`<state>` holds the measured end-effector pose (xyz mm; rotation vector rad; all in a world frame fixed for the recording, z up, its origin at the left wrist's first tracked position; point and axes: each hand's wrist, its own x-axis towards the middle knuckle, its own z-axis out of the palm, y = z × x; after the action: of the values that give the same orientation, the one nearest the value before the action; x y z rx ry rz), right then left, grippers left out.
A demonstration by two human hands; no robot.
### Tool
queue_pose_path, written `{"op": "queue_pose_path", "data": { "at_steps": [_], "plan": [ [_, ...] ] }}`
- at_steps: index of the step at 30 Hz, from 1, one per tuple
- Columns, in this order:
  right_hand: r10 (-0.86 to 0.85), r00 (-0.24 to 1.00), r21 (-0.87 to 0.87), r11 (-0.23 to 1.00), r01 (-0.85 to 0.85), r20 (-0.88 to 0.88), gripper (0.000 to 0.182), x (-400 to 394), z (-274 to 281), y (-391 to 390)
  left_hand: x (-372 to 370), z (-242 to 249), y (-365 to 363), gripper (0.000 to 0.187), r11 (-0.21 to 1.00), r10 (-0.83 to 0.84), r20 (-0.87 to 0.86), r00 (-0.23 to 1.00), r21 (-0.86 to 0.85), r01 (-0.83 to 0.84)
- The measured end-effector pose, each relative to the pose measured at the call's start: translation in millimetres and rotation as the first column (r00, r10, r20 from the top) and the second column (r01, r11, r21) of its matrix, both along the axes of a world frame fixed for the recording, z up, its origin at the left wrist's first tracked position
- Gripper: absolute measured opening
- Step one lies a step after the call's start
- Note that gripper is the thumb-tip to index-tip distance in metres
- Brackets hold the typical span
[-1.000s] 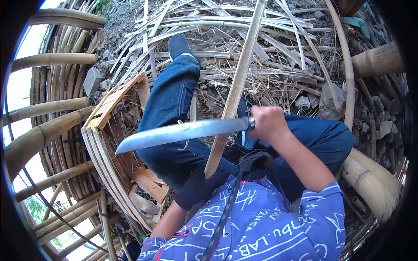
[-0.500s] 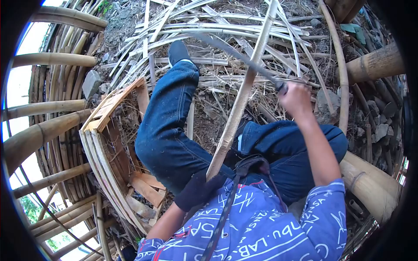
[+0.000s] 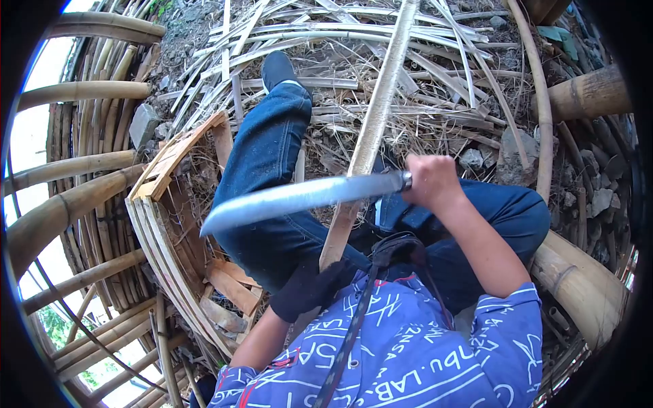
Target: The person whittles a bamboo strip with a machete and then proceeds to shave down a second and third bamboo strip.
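Note:
My right hand (image 3: 432, 182) is closed round the handle of a long machete (image 3: 306, 198), at the right of centre. Its broad blade points left and lies across a long split bamboo strip (image 3: 373, 129), over my bent leg. The strip slants from the top of the view down to my lap. At its lower end, my left hand (image 3: 309, 289), in a dark glove, is wrapped round the strip near my waist.
Pale bamboo slivers (image 3: 299, 41) litter the ground ahead. To the left stand a wooden frame (image 3: 160, 251) and bamboo poles (image 3: 81, 200). A thick bamboo trunk (image 3: 578, 289) lies at my right, with rocks (image 3: 600, 202) beyond it.
My right hand has come down and slightly left, nearer my body. The machete blade has swung down along the strip and now points left. My left hand has barely moved.

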<state>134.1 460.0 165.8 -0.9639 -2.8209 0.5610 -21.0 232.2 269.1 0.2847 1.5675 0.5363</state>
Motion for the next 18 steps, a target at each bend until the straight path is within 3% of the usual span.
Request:
{"op": "queue_pose_path", "data": {
  "at_steps": [3, 7, 14, 18],
  "plan": [
    [-0.059, 0.998, 0.026, 0.998, 0.059, -0.005, 0.019, 6, -24, 18, -1, -17, -12, 0.040, 0.987, -0.109, -0.124, 0.986, 0.101, 0.122],
    [-0.065, 0.997, 0.041, 0.997, 0.066, -0.028, 0.021, 4, -25, 23, 1, -22, -17, 0.038, 0.980, -0.055, -0.128, 0.990, 0.182, 0.078],
    [-0.050, 0.995, 0.085, 0.995, 0.057, -0.085, 0.021, -4, -30, 30, -3, -3, -5, 0.030, 0.996, -0.023, -0.073, 0.997, 0.090, 0.030],
    [-0.111, 0.994, 0.067, 0.991, 0.112, -0.013, 0.017, -5, -29, 47, -6, -1, -10, 0.031, 0.998, 0.050, 0.031, 0.998, -0.028, -0.050]
  ]
}}
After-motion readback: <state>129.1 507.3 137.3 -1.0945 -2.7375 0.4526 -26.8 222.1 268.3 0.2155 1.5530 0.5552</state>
